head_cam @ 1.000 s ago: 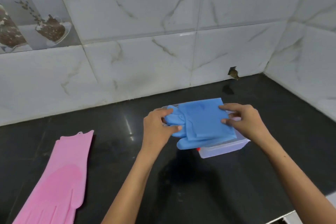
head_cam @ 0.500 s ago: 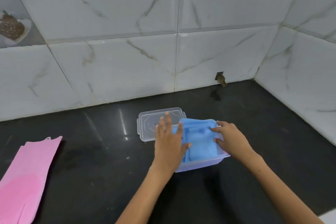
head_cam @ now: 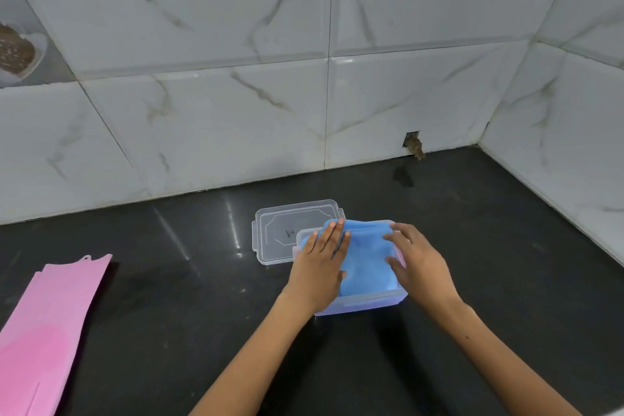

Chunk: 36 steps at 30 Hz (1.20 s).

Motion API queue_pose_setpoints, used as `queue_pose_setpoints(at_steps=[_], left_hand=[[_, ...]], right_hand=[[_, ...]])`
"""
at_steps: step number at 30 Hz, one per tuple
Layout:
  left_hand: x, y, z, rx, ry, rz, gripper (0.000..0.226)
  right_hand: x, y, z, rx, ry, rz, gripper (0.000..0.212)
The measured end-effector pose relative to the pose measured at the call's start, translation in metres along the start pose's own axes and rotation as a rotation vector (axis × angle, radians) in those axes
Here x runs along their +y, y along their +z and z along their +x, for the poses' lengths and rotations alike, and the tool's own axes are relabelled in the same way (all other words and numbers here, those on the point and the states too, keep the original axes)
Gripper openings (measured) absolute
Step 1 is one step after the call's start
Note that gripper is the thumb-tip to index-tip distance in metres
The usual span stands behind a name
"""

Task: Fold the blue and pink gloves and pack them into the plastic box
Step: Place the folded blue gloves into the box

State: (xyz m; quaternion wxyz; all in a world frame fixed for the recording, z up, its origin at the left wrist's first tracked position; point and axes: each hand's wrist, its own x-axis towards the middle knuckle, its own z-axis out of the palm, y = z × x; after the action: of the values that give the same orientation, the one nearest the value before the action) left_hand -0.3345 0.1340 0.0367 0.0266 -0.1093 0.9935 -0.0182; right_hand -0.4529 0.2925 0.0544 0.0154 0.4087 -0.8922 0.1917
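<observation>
The folded blue glove (head_cam: 366,255) lies inside the clear plastic box (head_cam: 363,306) on the black counter. My left hand (head_cam: 320,267) rests flat on the glove's left side, fingers stretched out. On the glove's right side my right hand (head_cam: 415,260) presses down with its fingers spread. The pink glove (head_cam: 47,324) lies flat and unfolded at the far left of the counter, partly cut off by the frame edge.
The box's clear lid (head_cam: 290,230) lies on the counter just behind and left of the box. White marble tile walls stand behind and to the right. A small hole (head_cam: 413,143) shows in the back wall. The black counter (head_cam: 169,280) spreads between the box and the pink glove.
The blue glove went from being held above the box to lying pushed down inside it. Both hands now press flat on top of it.
</observation>
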Motion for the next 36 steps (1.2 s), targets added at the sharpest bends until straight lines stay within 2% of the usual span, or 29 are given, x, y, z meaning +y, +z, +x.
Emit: queue_pose_setpoints(at_steps=[2, 5, 8, 11, 12, 14, 16, 18, 20, 23, 25, 28, 31, 36], left_hand=[[-0.005, 0.000, 0.000, -0.002, 0.017, -0.012, 0.067], [-0.007, 0.001, -0.001, 0.005, 0.033, -0.042, 0.067], [-0.009, 0.004, 0.000, 0.015, 0.043, -0.056, 0.066], [-0.013, 0.004, 0.001, 0.004, 0.055, -0.052, 0.066], [-0.014, 0.004, 0.001, -0.004, 0.057, -0.045, 0.066], [-0.015, 0.004, 0.001, -0.017, 0.057, -0.026, 0.065], [-0.015, 0.003, 0.002, -0.028, 0.052, -0.018, 0.064], [-0.015, 0.002, 0.002, -0.048, 0.050, -0.017, 0.064], [-0.014, 0.000, 0.001, -0.050, 0.052, -0.008, 0.063], [-0.014, -0.002, -0.002, 0.030, 0.057, 0.057, 0.066], [-0.015, -0.002, -0.006, 0.053, 0.071, 0.130, 0.069], [-0.021, -0.002, -0.011, -0.030, 0.089, 0.176, 0.067], [-0.027, -0.005, -0.010, -0.101, 0.102, 0.147, 0.065], [-0.030, -0.007, -0.002, -0.204, 0.119, 0.180, 0.063]], right_hand=[[-0.001, -0.004, 0.003, 0.045, 0.075, 0.060, 0.018], [-0.008, -0.006, 0.011, -0.080, 0.070, -0.122, 0.017], [-0.019, -0.007, 0.018, -0.125, -0.141, -0.240, 0.022], [-0.020, -0.008, 0.027, -0.298, -0.406, -0.358, 0.025], [-0.021, -0.010, 0.028, -0.289, -0.450, -0.373, 0.024], [-0.020, -0.015, 0.029, -0.145, -0.441, -0.314, 0.020], [-0.017, -0.016, 0.028, -0.034, -0.374, -0.244, 0.028], [-0.015, -0.012, 0.028, -0.006, -0.396, -0.251, 0.039], [-0.013, -0.004, 0.027, -0.047, -0.482, -0.293, 0.048], [-0.007, 0.000, 0.026, -0.095, -0.596, -0.334, 0.054], [-0.001, -0.001, 0.026, -0.119, -0.586, -0.329, 0.061], [0.005, 0.002, 0.031, -0.251, -0.539, -0.401, 0.078], [0.014, 0.011, 0.039, -0.425, -0.534, -0.469, 0.083], [0.018, 0.014, 0.046, -0.522, -0.560, -0.504, 0.087]])
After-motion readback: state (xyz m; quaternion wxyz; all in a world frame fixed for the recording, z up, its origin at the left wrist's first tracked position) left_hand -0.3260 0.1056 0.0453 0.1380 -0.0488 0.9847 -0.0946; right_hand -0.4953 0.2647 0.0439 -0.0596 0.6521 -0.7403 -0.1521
